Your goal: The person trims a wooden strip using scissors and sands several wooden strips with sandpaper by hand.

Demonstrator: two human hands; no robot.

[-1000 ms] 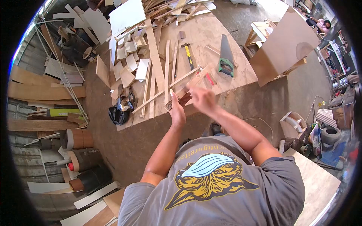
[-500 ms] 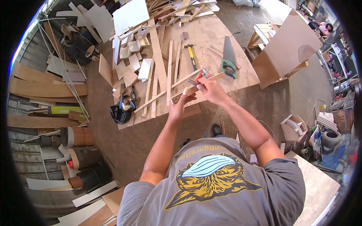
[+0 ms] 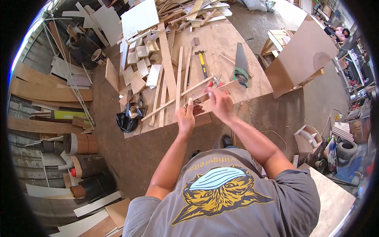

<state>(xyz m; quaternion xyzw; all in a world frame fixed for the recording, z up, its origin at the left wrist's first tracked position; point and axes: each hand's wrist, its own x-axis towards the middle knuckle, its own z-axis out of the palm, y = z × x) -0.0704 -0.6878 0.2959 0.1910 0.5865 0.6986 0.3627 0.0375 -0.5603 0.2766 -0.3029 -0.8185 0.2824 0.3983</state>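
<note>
Near the table's front edge, my left hand (image 3: 187,118) is closed round the near end of a wooden strip (image 3: 226,85), thumb on top. My right hand (image 3: 221,104) is closed over the strip, partly blurred; a small red and dark thing shows at its fingers, too unclear to name. Just beyond lie metal pieces with red parts (image 3: 215,81). A yellow and black hammer (image 3: 203,64) and a green-handled saw (image 3: 241,68) rest on the table farther off. Long thin wood strips (image 3: 179,75) lie left of the hammer.
The wooden table (image 3: 221,37) bears a heap of offcuts (image 3: 185,14) and a white board (image 3: 139,17). A black bag (image 3: 126,123) sits at its front left corner. A large brown panel (image 3: 300,55) leans at right. A person (image 3: 340,34) is far back right.
My right hand went from blurred motion to holding a red-handled tool over the strip, then moved slightly down and is blurred again. My left hand keeps its hold. The view has shifted slightly.
</note>
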